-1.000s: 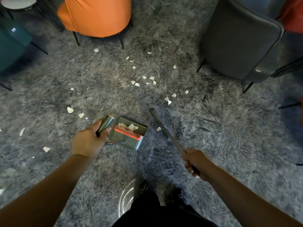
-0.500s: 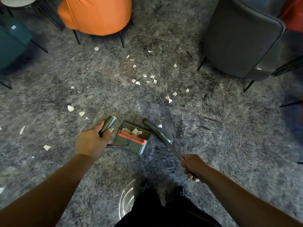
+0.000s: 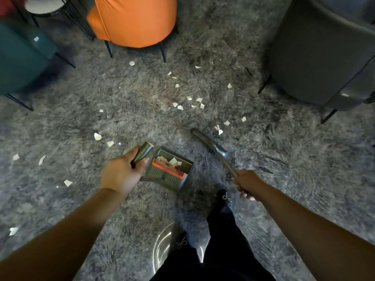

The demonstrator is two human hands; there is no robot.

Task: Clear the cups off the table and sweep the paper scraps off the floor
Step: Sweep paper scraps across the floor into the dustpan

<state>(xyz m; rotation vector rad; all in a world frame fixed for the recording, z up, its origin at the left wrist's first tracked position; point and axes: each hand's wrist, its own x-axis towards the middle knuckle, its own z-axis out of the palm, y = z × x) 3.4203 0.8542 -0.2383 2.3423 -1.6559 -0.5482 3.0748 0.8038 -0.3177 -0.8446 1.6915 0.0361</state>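
My left hand (image 3: 121,173) grips the upright handle (image 3: 142,154) of a grey dustpan (image 3: 172,179) with an orange comb edge; a few white paper scraps lie inside it. My right hand (image 3: 246,184) grips the broom handle (image 3: 227,165), and the broom head (image 3: 203,138) points up-left, just right of the pan. White paper scraps (image 3: 188,102) lie scattered over the grey carpet ahead, with more scraps (image 3: 103,138) to the left of the pan and a small cluster of scraps (image 3: 220,128) by the broom tip. No cups or table top are in view.
An orange chair (image 3: 134,21) stands ahead, a teal chair (image 3: 18,57) at the left, a dark grey armchair (image 3: 320,51) at the right. My legs and shoes (image 3: 224,199) are below the pan. A shiny metal ring (image 3: 162,244) lies by my feet.
The broom head has swung back to the right, away from the dustpan, toward the scraps near its tip. My right foot has stepped forward. The dustpan has stayed about where it was.
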